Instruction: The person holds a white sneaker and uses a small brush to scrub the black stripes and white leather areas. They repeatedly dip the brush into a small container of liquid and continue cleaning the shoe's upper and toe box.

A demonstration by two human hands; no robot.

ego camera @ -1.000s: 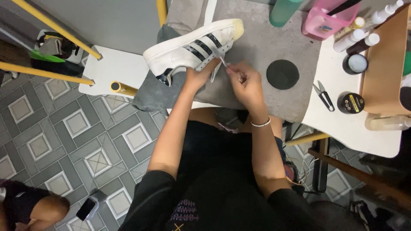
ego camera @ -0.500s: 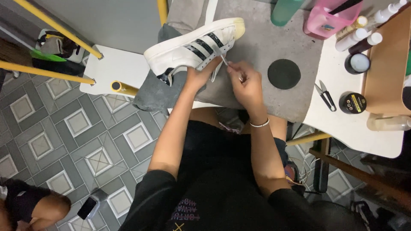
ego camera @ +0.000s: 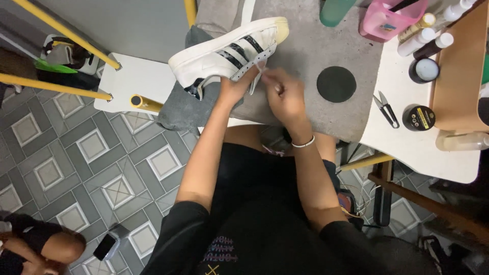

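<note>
The white sneaker [ego camera: 229, 53] with black stripes lies on its side on the grey mat [ego camera: 305, 66], sole turned away from the person, toe pointing toward the mat's right half — and it sits just where it did a second ago. What has changed is small: the right hand [ego camera: 286, 94] has drawn a little away from the shoe's eyelet row, and the white lace [ego camera: 259, 71] now stretches short and taut between shoe and fingers. By my reading, the lacing is in hand, with the lace being pulled through near the toe end.

Left of the lace, the left hand [ego camera: 235, 87] presses against the sneaker's upper just below the eyelets, its grip curled closed on the shoe's edge to steady it. Right of the sneaker, the right hand's grip is pinched together on the lace end — thumb and fingers closed, the rest of the hand bunched; a white bracelet rings its wrist.

Further right of the sneaker, a round black disc [ego camera: 336, 84] lies flat on the mat, untouched. Beyond it, on the white worktop [ego camera: 407, 147], small black scissors [ego camera: 386, 109] lie near a black tin [ego camera: 418, 118].
</note>
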